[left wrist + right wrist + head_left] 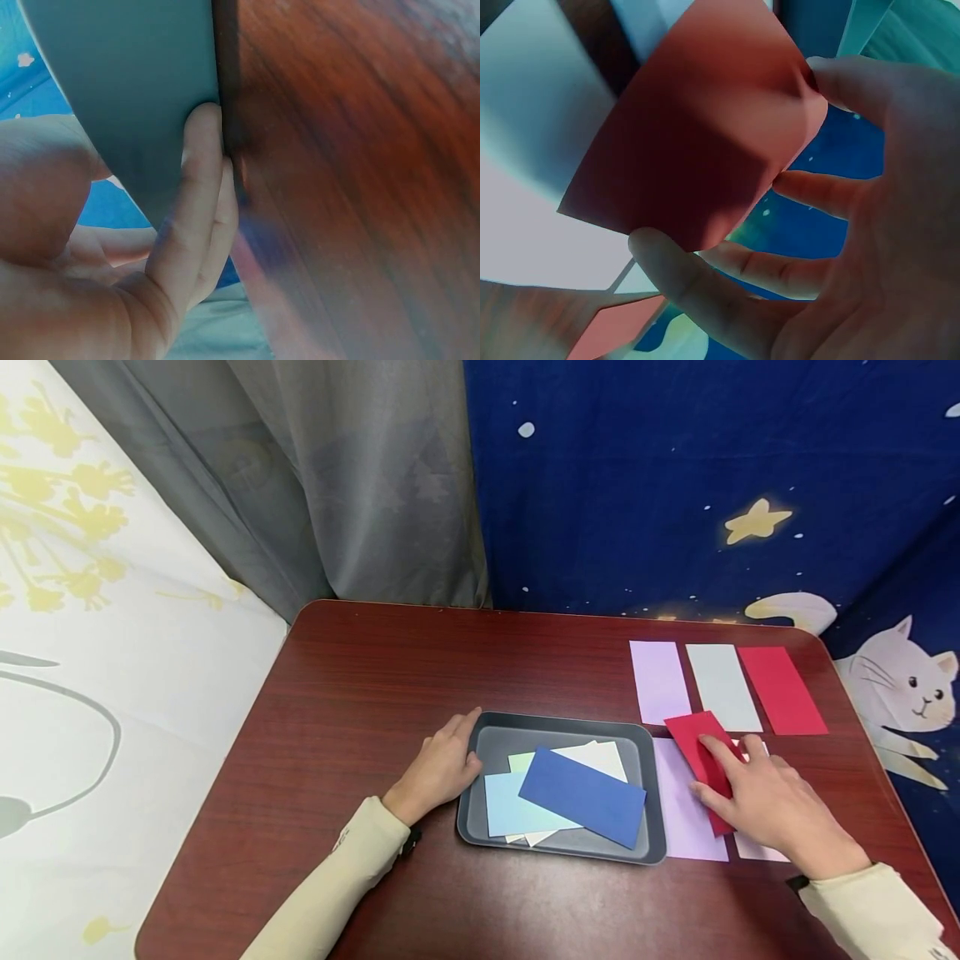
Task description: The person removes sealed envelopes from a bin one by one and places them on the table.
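A dark grey tray stands on the table, and my left hand holds its left side. In the left wrist view the fingers lie along the tray's outer wall, with the thumb over at the rim. My right hand pinches a red paper card between thumb and fingers. That card is tilted over a lilac card and a pale card, the latter partly hidden by the hand. In the right wrist view the red card bends slightly in the grip.
Inside the tray lie a dark blue card, a light blue card, and green and cream cards beneath. A back row on the table has a lilac card, a light grey card and another red card. Curtains hang behind the table.
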The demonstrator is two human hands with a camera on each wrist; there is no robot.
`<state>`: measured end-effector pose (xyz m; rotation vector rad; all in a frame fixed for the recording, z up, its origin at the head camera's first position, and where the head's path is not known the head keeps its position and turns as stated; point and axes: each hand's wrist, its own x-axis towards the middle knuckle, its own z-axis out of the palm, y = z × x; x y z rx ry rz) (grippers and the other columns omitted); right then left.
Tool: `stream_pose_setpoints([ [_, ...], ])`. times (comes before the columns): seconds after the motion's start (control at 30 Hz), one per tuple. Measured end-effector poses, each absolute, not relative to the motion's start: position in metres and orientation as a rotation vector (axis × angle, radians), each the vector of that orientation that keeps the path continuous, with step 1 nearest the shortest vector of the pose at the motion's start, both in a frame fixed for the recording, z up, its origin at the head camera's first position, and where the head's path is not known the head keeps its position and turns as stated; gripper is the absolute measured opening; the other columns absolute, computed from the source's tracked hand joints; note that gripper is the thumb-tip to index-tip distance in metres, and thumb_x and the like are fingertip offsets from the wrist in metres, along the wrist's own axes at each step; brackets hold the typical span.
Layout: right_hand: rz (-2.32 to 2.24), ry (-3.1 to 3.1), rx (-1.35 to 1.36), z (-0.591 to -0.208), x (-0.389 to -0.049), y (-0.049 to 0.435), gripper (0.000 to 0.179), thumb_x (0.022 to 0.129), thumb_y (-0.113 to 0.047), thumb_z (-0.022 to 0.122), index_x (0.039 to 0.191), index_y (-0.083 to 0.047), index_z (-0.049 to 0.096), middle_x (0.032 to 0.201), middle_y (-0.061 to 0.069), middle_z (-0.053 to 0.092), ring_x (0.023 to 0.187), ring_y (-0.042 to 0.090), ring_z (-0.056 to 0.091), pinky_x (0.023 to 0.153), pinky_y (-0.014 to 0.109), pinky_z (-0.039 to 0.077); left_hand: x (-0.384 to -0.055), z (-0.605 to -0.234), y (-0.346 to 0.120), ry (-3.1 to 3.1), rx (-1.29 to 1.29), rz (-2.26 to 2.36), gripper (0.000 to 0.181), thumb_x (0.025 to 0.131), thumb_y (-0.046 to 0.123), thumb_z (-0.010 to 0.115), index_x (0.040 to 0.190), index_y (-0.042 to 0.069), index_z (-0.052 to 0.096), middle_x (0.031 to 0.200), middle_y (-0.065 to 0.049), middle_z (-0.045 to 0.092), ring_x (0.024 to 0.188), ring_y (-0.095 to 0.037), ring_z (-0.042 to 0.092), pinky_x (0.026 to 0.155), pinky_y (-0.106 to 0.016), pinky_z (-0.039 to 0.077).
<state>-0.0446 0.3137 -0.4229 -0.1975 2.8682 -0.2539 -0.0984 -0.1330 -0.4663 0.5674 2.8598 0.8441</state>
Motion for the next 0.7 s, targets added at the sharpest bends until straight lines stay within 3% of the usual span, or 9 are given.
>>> stream_pose_setpoints([
  [0.37,-0.237,2.839,-0.085,-0.429,-0.043,0.347,0.088,0.097,-0.046,0.08,0.155,0.006,0.041,0.129,0.049,0.037,0.095,0.067,0.057,0.08,0.081,0.053,-0.098,-0.465,-0.133,2.845,0.565,0.86,0.076,0.093,0.001,0.069,0.164,-0.004,0.044,0.149,-0.023,0.062,0.101,-0.028,0.067,0.096,-0.061,0.056],
  [0.7,-0.236,2.837,0.039,-0.437,-0.04,0.372,0.091,0.099,-0.051,0.076,0.155,0.008,0.036,0.116,0.047,0.036,0.084,0.063,0.053,0.074,0.078,0.053,-0.098,-0.466,-0.133,2.848,0.559,0.851,0.075,0.094,0.001,0.069,0.165,-0.004,0.044,0.149,-0.023,0.062,0.102,-0.028,0.067,0.096,-0.061,0.056],
])
